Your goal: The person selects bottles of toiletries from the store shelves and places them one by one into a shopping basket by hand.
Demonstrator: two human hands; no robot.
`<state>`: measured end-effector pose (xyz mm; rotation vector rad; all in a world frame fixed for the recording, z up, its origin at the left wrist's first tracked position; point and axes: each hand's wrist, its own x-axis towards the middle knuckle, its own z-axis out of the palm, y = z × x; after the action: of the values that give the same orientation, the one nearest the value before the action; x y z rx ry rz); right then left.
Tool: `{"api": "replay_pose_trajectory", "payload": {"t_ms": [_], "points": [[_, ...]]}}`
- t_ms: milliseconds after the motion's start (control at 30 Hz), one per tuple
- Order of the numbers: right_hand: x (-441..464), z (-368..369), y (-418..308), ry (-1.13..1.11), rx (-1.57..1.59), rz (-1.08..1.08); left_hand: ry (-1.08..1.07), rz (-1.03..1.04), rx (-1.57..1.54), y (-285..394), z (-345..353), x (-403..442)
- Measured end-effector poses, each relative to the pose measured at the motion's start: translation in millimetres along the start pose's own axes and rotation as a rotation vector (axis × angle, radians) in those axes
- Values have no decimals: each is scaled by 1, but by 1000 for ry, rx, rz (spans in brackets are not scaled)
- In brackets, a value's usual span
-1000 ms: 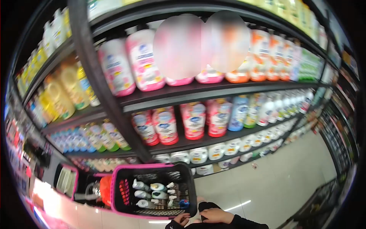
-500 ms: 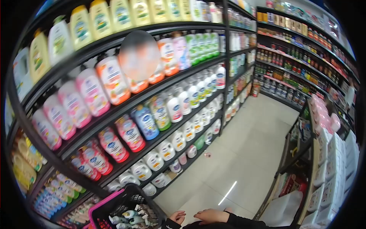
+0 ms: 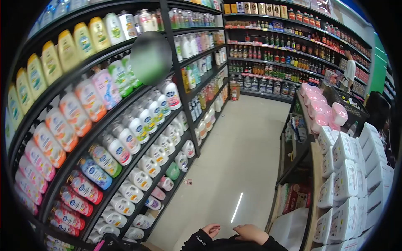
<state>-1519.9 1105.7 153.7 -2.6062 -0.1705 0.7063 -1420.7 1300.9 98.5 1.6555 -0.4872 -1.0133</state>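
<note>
My left hand (image 3: 211, 230) is at the bottom middle of the view, in a dark sleeve, its fingers loosely bent with nothing in them. Just to its right is my right hand (image 3: 251, 233), fingers stretched toward the left one, also with nothing in it. A small gap separates the two hands, and both are in front of my body above the tiled floor (image 3: 222, 167). At the lower left edge, part of a black shopping basket (image 3: 115, 243) with a pink rim shows; its contents are out of view.
Black shelves on the left hold yellow bottles (image 3: 67, 50), orange-and-white bottles (image 3: 90, 99) and white jugs (image 3: 148, 166). On the right, a stand carries white packs (image 3: 346, 180) and pink packs (image 3: 318, 109). A person (image 3: 349, 71) stands near the far shelves (image 3: 274, 54).
My view has turned right and moved along the aisle. The basket has slid mostly out of view at the lower left. Both hands remain close together, with nothing held.
</note>
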Motion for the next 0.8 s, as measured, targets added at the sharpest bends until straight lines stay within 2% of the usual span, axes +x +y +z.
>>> {"api": "replay_pose_trajectory", "payload": {"t_ms": [133, 200, 300, 367, 567, 633, 733, 800], "points": [[-4, -5, 56, 29, 46, 48, -147, 85, 46, 9, 18, 65], [1, -14, 74, 98, 137, 12, -163, 58, 65, 25, 20, 88], [26, -30, 105, 66, 171, -37, -203, 17, 126, 35, 11, 128], [57, -64, 134, 89, 149, 5, -251, -38, 196, 50, -10, 172], [117, -168, 183, 155, 119, 192, -234, -3, 243, 77, -59, 297], [145, -182, 214, 194, 99, 77, -220, 5, 209, 96, -73, 336], [176, -210, 242, 268, 87, 67, -224, 112, 271, 120, -96, 397], [186, -225, 259, 271, 142, 73, -237, 88, 272, 144, -104, 420]]}}
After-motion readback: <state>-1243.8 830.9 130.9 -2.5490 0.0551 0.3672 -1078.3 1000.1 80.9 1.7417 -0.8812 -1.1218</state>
